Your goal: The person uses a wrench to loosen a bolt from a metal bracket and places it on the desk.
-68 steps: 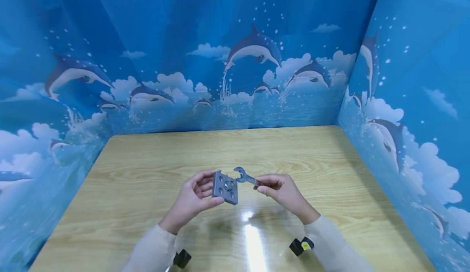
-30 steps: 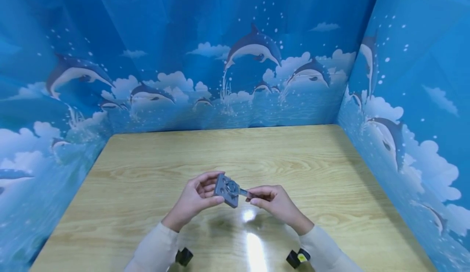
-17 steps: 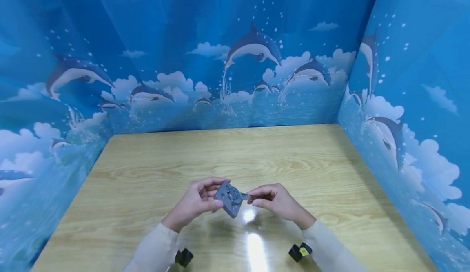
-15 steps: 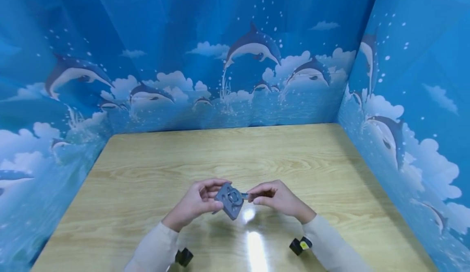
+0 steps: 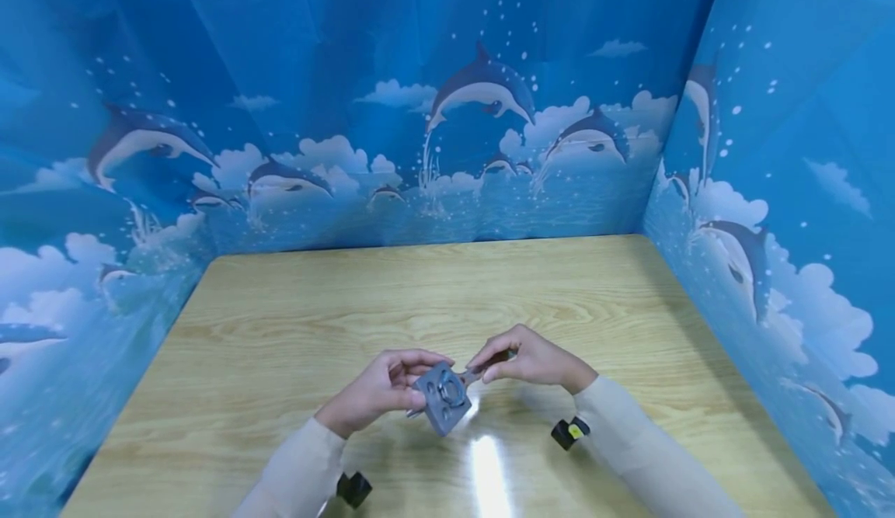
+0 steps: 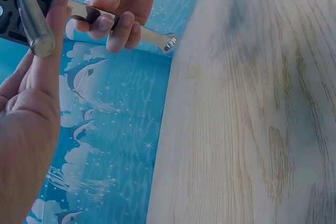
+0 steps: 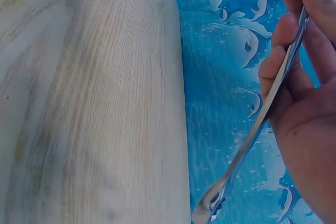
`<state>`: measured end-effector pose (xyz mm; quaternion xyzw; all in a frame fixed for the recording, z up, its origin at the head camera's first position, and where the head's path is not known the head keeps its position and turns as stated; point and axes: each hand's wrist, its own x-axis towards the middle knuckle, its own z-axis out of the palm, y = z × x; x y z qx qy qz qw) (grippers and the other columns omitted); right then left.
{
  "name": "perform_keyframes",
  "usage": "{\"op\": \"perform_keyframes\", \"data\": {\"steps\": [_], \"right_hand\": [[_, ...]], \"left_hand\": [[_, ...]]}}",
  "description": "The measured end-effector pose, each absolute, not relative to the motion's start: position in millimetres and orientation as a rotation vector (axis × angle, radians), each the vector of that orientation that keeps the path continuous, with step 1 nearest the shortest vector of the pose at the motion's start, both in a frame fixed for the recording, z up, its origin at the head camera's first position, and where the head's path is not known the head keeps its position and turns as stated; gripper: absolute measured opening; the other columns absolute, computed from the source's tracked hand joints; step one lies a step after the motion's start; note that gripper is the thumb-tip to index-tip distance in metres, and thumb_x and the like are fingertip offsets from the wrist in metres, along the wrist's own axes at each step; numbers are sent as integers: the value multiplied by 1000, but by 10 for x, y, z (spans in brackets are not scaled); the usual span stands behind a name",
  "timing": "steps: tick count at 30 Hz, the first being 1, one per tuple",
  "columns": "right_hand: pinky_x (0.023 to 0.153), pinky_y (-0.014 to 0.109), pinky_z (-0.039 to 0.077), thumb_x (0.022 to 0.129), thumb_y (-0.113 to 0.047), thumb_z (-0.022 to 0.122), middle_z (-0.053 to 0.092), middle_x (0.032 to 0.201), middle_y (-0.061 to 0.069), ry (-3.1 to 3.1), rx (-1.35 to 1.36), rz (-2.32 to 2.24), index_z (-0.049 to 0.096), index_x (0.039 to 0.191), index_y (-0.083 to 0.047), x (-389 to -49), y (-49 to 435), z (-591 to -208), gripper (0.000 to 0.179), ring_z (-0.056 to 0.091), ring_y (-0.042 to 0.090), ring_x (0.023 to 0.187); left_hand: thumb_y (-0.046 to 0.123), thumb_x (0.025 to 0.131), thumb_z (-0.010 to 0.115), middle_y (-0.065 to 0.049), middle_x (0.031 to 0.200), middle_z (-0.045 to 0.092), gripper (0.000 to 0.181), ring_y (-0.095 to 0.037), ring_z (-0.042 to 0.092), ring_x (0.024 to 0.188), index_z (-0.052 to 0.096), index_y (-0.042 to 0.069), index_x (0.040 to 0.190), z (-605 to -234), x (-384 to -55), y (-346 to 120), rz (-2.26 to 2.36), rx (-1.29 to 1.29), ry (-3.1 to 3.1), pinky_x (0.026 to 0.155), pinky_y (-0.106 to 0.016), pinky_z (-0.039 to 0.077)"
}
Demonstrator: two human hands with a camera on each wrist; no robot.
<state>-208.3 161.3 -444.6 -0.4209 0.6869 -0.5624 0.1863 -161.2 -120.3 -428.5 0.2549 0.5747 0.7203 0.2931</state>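
My left hand [image 5: 377, 394] grips a square grey metal plate [image 5: 435, 415] by its left side, thumb on the near face. The plate has round holes, and the wrench's open jaw surrounds the bolt head at its centre. From the back of the plate a thick bolt shank [image 6: 35, 24] sticks out in the left wrist view, beside a left finger. My right hand [image 5: 538, 359] pinches the handle of a combination wrench [image 5: 470, 376], which slants up to the right from the plate. Its free ring end [image 6: 169, 42] extends past the right fingers.
Both hands are held above a wood-grain table [image 5: 336, 293]. A blue dolphin-print curtain [image 5: 336, 99] stands behind the table and along its sides. Small black cameras hang at each wrist, the left one [image 5: 353, 489] close over the tabletop.
The wrench has come from the right of the plate onto its centre. The plate has turned and shifted right and nearer me. Lately my right hand has risen, swinging the wrench handle upward.
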Motion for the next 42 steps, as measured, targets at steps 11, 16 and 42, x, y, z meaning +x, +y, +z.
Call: {"op": "perform_keyframes", "data": {"steps": [11, 16, 42], "right_hand": [[75, 31, 61, 90, -9, 65, 71, 102, 15, 2173, -996, -1612, 68, 110, 1, -2045, 1751, -4492, 23, 68, 13, 87], [71, 26, 60, 91, -11, 65, 70, 101, 16, 2295, -827, -1690, 67, 112, -1, -1951, 1792, -4548, 24, 66, 14, 85], [55, 24, 55, 88, -5, 66, 69, 87, 17, 2282, -697, -1942, 67, 106, 4, -1593, 1446, -4576, 19, 62, 7, 69]], "left_hand": [[6, 78, 76, -23, 134, 51, 72, -25, 59, 116, 40, -4, 140, -4206, -1585, -1191, 2002, 545, 1763, 98, -34, 51], [3, 72, 80, -24, 133, 52, 77, -28, 58, 117, 43, 0, 139, -4201, -1559, -1136, 2097, 457, 1932, 98, -32, 50], [-5, 67, 82, -21, 127, 57, 76, -19, 63, 109, 47, -3, 134, -4259, -1567, -1020, 2249, 371, 2100, 97, -29, 51]]}}
